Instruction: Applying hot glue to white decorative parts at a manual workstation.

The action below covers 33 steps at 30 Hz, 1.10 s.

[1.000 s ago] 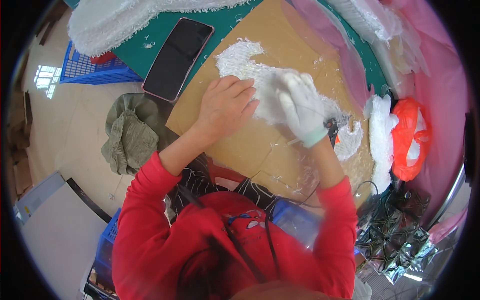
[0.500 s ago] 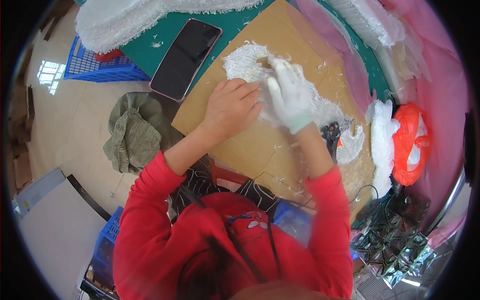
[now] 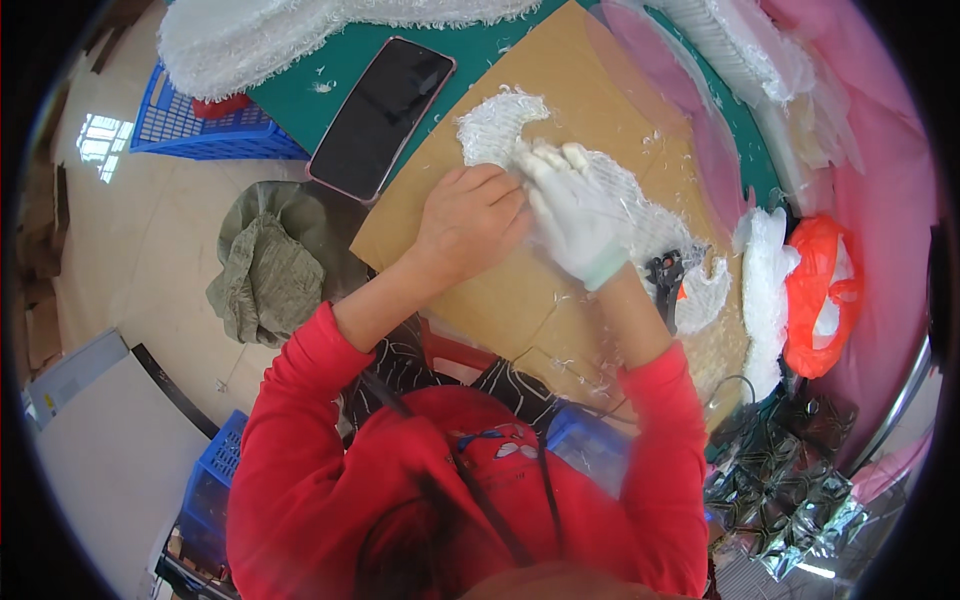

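White mesh piece (image 3: 500, 125) now under closer-set hands (image 3: 525, 215).

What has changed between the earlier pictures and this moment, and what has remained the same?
The gloved right hand has moved up and leftward along the white fibrous piece to meet the bare left hand; both now press on it side by side. Nothing was picked up or released. The phone, brown board, black cutters and orange bag stayed as they were.
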Motion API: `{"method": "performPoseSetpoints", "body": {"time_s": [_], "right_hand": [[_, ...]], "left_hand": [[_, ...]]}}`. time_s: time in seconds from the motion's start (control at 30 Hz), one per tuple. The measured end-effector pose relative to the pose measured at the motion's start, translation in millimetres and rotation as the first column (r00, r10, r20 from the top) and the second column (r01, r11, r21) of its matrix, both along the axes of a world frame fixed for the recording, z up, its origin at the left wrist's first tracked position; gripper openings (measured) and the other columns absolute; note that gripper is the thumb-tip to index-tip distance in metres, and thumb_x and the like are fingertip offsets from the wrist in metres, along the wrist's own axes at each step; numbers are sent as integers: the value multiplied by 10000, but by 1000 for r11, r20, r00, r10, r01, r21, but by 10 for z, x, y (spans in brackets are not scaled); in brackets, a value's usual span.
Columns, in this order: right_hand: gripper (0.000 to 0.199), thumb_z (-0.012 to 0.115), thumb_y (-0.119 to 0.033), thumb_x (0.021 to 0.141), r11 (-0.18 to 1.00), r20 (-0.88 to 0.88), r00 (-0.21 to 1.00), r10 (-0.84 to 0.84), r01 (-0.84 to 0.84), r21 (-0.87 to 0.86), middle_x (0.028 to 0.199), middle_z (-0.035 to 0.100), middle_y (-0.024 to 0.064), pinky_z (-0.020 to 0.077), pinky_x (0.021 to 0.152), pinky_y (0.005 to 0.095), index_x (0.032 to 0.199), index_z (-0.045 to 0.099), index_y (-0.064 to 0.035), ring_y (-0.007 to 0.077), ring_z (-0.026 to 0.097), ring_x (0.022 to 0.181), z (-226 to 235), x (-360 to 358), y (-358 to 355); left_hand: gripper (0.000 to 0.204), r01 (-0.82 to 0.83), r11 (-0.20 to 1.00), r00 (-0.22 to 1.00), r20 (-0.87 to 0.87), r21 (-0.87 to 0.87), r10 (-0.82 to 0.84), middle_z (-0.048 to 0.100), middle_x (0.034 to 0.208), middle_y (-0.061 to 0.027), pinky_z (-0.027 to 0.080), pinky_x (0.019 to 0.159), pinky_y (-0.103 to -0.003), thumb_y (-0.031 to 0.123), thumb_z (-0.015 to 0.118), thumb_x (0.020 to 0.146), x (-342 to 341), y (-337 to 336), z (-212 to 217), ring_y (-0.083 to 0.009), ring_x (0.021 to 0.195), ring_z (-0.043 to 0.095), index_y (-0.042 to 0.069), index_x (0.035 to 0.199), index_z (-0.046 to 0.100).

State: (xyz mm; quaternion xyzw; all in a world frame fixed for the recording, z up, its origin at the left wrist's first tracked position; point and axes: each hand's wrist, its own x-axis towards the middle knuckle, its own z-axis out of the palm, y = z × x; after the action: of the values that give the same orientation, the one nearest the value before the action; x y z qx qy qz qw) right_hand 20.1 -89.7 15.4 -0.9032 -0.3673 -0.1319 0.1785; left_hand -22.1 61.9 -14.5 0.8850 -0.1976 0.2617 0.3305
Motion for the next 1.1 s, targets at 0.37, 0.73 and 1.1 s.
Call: {"method": "performPoseSetpoints", "body": {"time_s": [0.37, 0.73, 1.1], "right_hand": [[245, 463, -173, 818, 983, -278, 960, 41, 11, 183, 967, 555, 133, 397, 801, 404, 1033, 516, -68, 329, 491, 894, 80, -66, 246], [309, 418, -179, 863, 988, -333, 943, 4, 49, 149, 1017, 564, 126, 430, 798, 332, 1121, 500, -31, 277, 555, 916, 74, 48, 248], [259, 589, -145, 749, 903, -363, 920, -149, 277, 329, 835, 637, 64, 467, 672, 348, 998, 567, -81, 260, 597, 752, -45, 25, 34]], "left_hand": [[163, 26, 999, 999, -32, 44, -24, 616, 868, -46, 434, 720, -322, 144, 641, 638, -65, 30, -2, -197, 862, 561, 39, 761, 627], [198, 45, 997, 990, -135, 67, -36, 628, 911, -52, 441, 726, -331, 152, 660, 638, -41, 47, 14, -200, 892, 570, 38, 799, 640], [162, 14, 999, 1000, -22, -45, -15, 631, 903, -44, 451, 713, -317, 165, 677, 667, -55, 3, 12, -202, 888, 574, 43, 767, 635]]}}
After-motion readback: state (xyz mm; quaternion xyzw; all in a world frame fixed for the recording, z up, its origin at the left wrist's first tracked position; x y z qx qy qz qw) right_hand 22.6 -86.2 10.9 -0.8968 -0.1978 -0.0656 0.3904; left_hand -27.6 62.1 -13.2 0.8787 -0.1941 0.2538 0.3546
